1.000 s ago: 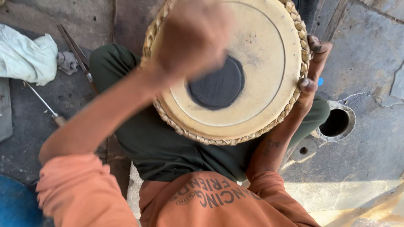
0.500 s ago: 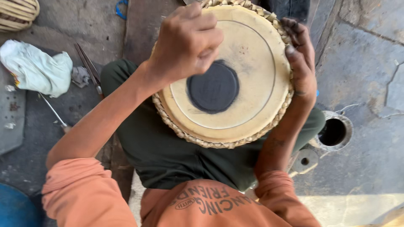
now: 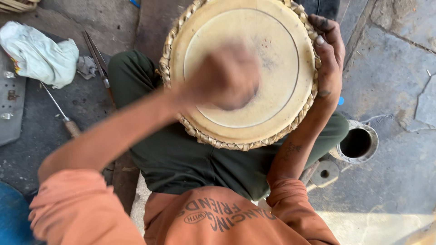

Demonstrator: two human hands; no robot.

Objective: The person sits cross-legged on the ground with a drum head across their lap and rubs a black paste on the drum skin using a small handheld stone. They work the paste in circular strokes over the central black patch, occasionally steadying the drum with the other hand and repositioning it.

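Daylit (soft shadows); left hand point(image 3: 225, 77) blurred.

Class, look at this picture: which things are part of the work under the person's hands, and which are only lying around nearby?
In the work:
drum, resting on the lap
left hand, blurred, over the drum skin
right hand, holding the drum's braided rim

Lying about:
white cloth
screwdriver
long metal tool
metal cylinder

Left hand point(image 3: 225, 77) motion-blurred, grip unreadable
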